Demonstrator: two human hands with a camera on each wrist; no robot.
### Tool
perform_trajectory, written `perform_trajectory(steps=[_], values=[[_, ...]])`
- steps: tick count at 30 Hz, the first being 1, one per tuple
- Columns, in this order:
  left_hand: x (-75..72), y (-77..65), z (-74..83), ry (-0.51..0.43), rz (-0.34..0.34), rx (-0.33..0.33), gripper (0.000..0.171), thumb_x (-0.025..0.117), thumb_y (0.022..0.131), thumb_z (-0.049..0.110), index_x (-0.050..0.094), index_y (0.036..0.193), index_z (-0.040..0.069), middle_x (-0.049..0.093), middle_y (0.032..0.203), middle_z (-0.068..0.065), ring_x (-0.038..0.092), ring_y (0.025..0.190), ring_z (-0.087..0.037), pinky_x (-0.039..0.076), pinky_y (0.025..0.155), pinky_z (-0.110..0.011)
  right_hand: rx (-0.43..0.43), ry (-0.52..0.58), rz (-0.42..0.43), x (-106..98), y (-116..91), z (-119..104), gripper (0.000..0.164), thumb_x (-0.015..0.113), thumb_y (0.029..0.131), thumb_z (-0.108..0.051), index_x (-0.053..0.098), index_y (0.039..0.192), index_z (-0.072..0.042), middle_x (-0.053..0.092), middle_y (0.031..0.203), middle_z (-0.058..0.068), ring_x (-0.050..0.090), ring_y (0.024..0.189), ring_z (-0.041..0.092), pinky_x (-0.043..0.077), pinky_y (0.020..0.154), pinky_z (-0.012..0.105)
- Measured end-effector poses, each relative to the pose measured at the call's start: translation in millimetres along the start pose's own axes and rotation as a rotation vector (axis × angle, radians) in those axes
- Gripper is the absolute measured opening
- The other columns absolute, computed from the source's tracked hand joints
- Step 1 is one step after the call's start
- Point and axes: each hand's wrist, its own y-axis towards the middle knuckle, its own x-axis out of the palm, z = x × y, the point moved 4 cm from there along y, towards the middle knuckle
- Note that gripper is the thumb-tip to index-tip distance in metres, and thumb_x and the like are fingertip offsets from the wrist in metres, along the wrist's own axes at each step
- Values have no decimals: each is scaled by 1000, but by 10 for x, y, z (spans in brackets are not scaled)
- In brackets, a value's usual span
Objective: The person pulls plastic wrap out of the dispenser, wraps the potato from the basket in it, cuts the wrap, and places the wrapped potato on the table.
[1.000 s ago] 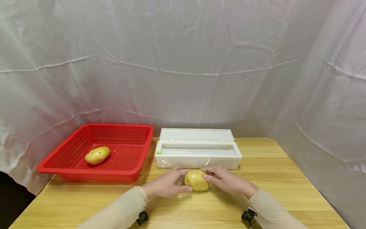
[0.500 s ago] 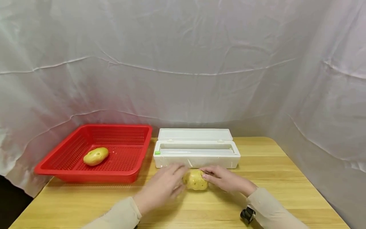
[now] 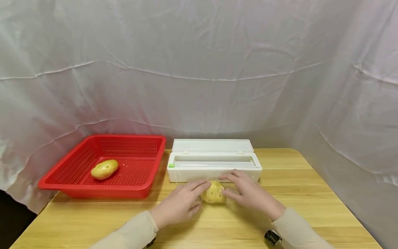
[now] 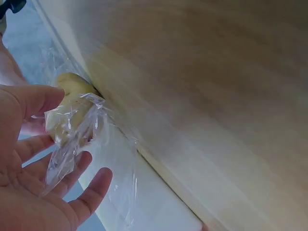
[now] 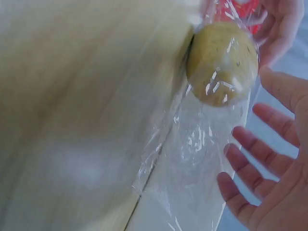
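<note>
A yellow potato (image 3: 213,192), covered with clear plastic wrap (image 5: 197,139), sits on the table just before the white cling film box. Close by on its left is my left hand (image 3: 180,204), fingers loosely spread; a fold of wrap lies against the fingers in the left wrist view, where the potato (image 4: 72,91) is partly bare of glare. My right hand (image 3: 252,195) is on the other side, its fingers (image 5: 264,154) apart and its thumb at the potato's edge. Loose film trails from the potato toward the right hand. The potato's underside is hidden.
The white box (image 3: 214,174) has its lid (image 3: 212,145) raised at the back and a green slider (image 3: 171,165) at its left end. To the left stands a red basket (image 3: 146,188) holding another potato (image 3: 104,169). A grey curtain hangs behind the wooden table (image 3: 298,193).
My left hand has swung up from the potato's side to its upper left. My right hand has lifted slightly and spread its fingers. The wrapped potato sits slightly nearer the box.
</note>
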Motion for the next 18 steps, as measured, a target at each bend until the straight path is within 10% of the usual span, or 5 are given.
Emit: perform_trajectory(steps=[18], values=[[58,84,-171,-184,-71,-63,77,81,96,18,42,161,8,58,156,-14,61,141,-29,52,117,-45,-63,-49,38,159,77,4,54,81,95,-32,67,143,-9,74,131,4,72,118,24,60,103,48]])
